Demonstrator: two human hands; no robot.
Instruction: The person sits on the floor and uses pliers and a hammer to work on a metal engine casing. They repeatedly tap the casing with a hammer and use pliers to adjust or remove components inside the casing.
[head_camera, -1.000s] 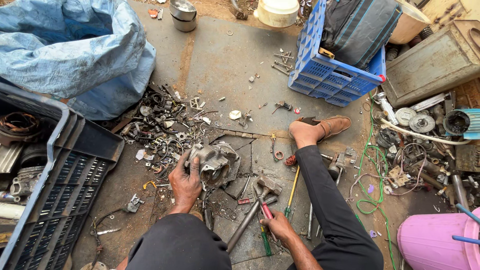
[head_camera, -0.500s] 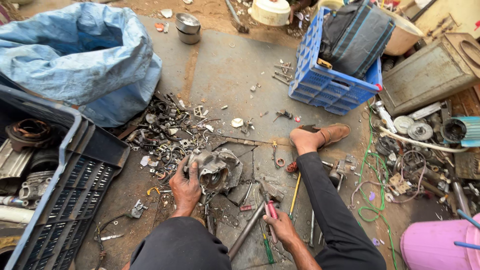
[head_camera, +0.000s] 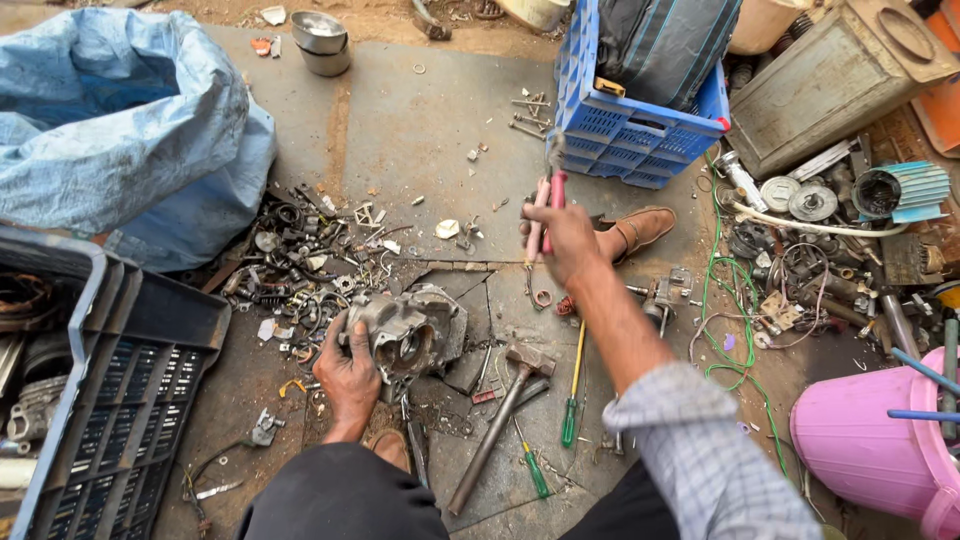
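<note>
Two hands, two jobs: your left hand (head_camera: 347, 372) clamps the grey metal casing (head_camera: 412, 332) against the cracked floor slab (head_camera: 505, 300), and your right hand (head_camera: 562, 238) is closed around a red-handled tool (head_camera: 553, 205), raised above your shoe (head_camera: 633, 231). Keep the casing pinned flat and your left fingers clear of the strike line. Half a second ago that right hand was low beside the hammer (head_camera: 500, 415); now it is lifted high.

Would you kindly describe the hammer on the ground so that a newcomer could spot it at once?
Start at the blue plastic crate at the top and come straight down past the raised right hand to the cracked slab. The hammer lies there aslant, right of the grey metal casting; unlike the green-handled screwdrivers beside it, it has a blocky head.
</note>
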